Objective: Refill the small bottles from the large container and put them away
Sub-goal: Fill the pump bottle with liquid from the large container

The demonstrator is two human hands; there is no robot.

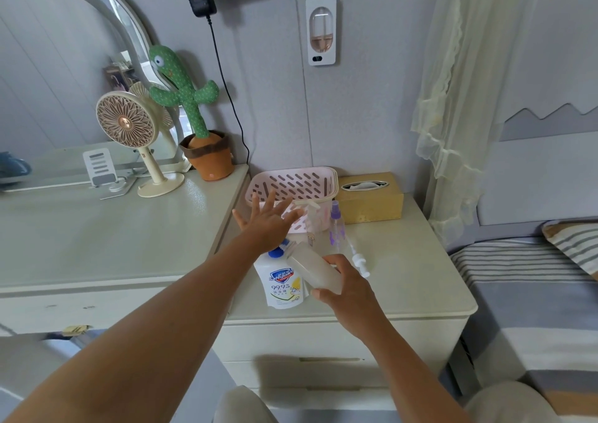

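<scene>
At the far left, on the higher desk, a small fan (124,125) and a cactus toy (184,95) stand well apart from the work. Our left hand (267,220) is empty, with its fingers straight and fanned out. It hovers over the near rim of the pink basket (291,181), above the blue cap of the large container (281,285), which stands on the nightstand (414,280).

Just right of that cap, our right hand (348,288) curls its fingers round 1 small translucent bottle (315,270). The bottle is tilted, its neck pointing up towards the cap. We cannot tell how full it is.

Behind it, a pump bottle (314,218) and a purple spray bottle (336,225) stand in front of the basket. A loose pump head (359,262) lies on the nightstand beside our right hand. A gold tissue box (372,201) sits at the back right.

We judge the step to be the refill of the held bottle, since its pump looks to be off. Next we must bring the spread hand onto the large container, hold the small bottle upright, line up both mouths before pouring, then refit the pump.
</scene>
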